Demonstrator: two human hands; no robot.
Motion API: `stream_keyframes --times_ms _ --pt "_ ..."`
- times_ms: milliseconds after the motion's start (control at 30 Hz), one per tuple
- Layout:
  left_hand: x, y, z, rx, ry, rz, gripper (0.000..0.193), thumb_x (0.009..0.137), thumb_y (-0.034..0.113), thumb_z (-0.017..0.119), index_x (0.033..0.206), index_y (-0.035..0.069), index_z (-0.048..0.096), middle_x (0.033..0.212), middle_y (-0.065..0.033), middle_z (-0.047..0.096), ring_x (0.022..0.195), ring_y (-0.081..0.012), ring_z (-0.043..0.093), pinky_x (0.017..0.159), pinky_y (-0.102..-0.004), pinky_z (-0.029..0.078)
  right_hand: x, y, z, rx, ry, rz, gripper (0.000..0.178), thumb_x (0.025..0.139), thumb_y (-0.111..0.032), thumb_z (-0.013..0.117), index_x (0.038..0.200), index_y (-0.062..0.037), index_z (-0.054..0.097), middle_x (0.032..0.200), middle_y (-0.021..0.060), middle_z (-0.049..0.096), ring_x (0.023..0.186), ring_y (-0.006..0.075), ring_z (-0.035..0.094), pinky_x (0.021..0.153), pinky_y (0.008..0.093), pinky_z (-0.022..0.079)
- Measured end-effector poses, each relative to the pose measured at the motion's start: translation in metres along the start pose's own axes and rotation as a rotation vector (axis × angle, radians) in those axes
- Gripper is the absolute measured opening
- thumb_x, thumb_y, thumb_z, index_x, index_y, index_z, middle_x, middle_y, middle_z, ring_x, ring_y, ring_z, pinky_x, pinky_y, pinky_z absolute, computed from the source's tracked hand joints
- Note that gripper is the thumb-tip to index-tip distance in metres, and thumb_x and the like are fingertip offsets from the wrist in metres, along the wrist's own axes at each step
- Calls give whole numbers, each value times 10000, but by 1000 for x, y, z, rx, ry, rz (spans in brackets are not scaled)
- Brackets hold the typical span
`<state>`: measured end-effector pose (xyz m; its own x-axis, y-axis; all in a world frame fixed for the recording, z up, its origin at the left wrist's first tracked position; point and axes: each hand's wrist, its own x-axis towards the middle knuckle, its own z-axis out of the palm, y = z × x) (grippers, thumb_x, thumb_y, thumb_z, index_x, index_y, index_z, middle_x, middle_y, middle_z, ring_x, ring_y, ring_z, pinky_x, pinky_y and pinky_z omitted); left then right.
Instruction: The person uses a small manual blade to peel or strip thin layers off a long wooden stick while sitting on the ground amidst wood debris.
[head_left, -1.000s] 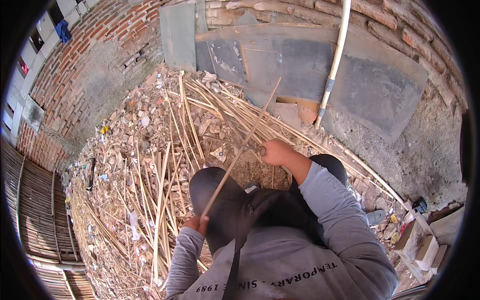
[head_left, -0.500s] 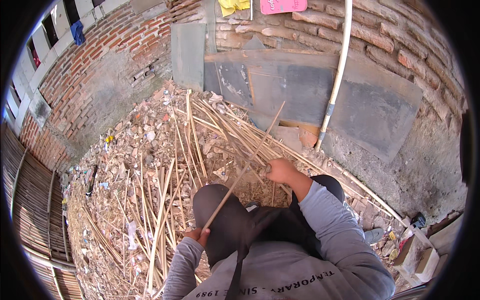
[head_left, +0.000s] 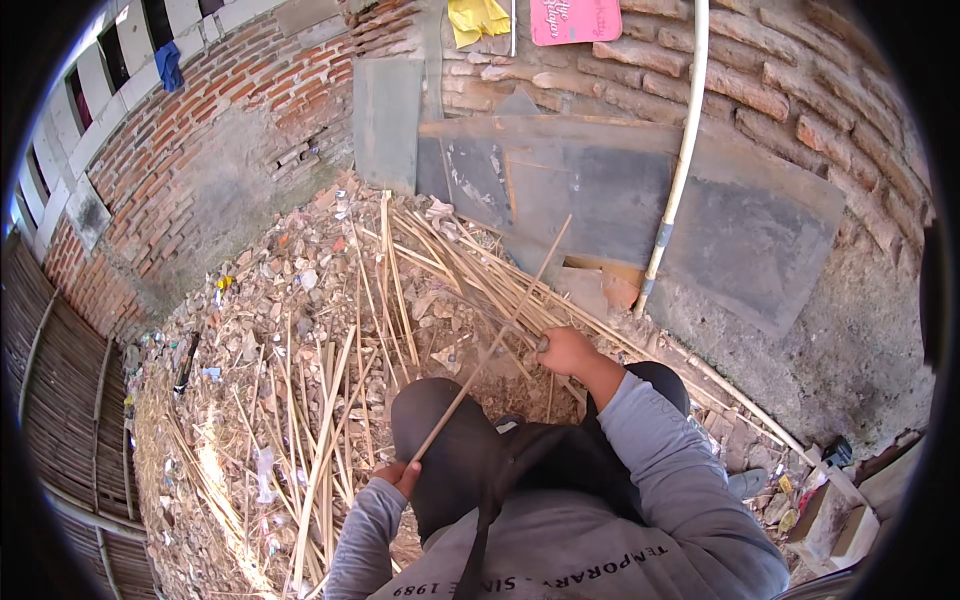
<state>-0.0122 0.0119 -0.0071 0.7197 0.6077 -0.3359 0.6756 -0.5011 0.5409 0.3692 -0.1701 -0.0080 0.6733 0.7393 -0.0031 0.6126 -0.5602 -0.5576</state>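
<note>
Tool (head_left: 543,344) in right hand (head_left: 568,354); far end indistinct against sticks (head_left: 468,258)

A brick wall (head_left: 250,80) with a grey plaster patch (head_left: 225,150) stands at the left, below white slats (head_left: 100,100) with dark gaps; a blue cloth (head_left: 168,65) hangs there. Another brick wall (head_left: 750,90) curves across the far side and right, bearing a yellow sheet (head_left: 478,20) and a pink panel (head_left: 575,20). A white pipe (head_left: 683,150) runs down it, in front of leaning grey boards (head_left: 610,185). Bamboo slatting (head_left: 70,400) lines the left edge. Rubble and litter cover the ground (head_left: 300,275), with bright light at lower left.
</note>
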Motion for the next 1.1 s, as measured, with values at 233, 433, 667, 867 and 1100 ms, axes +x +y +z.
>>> stream_keyframes --times_ms 233,433,667,867,1100 --pt "6 -16 3 23 -20 52 543 938 513 466 1038 27 687 856 -238 672 869 -388 654 796 -417 496 -23 -42 -8 -125 -261 -186 288 707 -278 675 931 -98 682 882 185 671 868 374 641 772 447 512" --pt "11 -18 6 -47 -63 21 616 951 530 440 1106 -28 648 959 -237 682 951 -342 653 852 -385 484 6 10 10 61 23 -23 356 702 -321 704 940 -58 678 899 200 670 889 379 638 777 437 509" --pt "12 -30 11 -37 -7 52 539 938 524 458 1048 44 675 862 -238 665 869 -393 648 792 -425 490 -5 -10 1 22 2 15 400 714 -314 687 1013 -51 652 960 205 667 927 384 629 804 436 509" --pt "12 -31 15 -103 -5 28 527 936 518 465 1025 44 679 827 -233 658 840 -384 647 766 -423 488 -19 -27 -7 -93 -48 -105 345 742 -347 684 948 -75 632 855 174 661 856 377 633 739 474 504" --pt "13 -33 13 -10 9 68 522 935 513 468 1001 42 682 837 -236 658 848 -385 647 769 -433 483 -20 -37 -9 -86 -27 -182 317 732 -355 702 928 -113 643 842 153 663 844 357 643 721 477 503"
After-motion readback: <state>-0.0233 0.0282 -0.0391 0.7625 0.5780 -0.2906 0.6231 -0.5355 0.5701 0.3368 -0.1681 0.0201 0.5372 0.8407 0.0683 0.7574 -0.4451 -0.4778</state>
